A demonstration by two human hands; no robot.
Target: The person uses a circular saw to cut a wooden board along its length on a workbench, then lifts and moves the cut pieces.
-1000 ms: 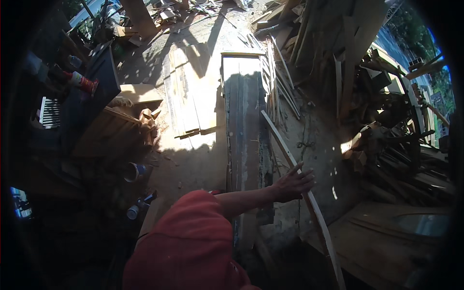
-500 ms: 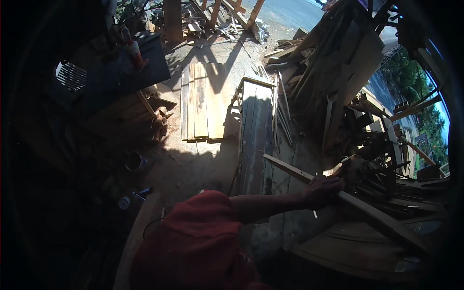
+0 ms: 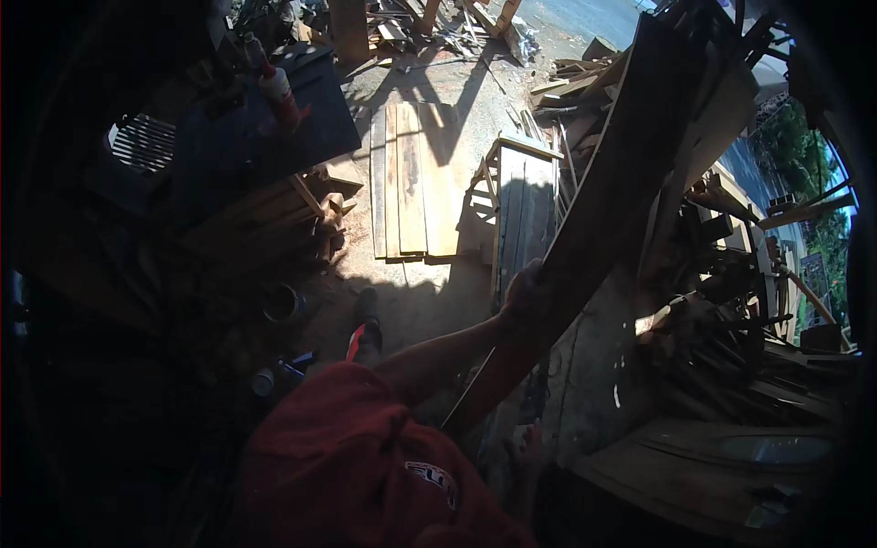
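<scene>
Board [image 3: 598, 196] now aslant over workbench [image 3: 525, 205], left hand [image 3: 527, 290] around its edge, right hand [image 3: 525, 445] empty, woodpile [image 3: 565, 89] beyond

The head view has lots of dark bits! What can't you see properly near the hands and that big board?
In the head view:
- Right hand: shadow makes it too dim to tell exactly how its fingers are placed.
- Left hand: too dim and small to make out each finger at the board's edge.
- Big board: its far end blends into shadow.
- Plank-topped bench: partly hidden behind the board.
</scene>
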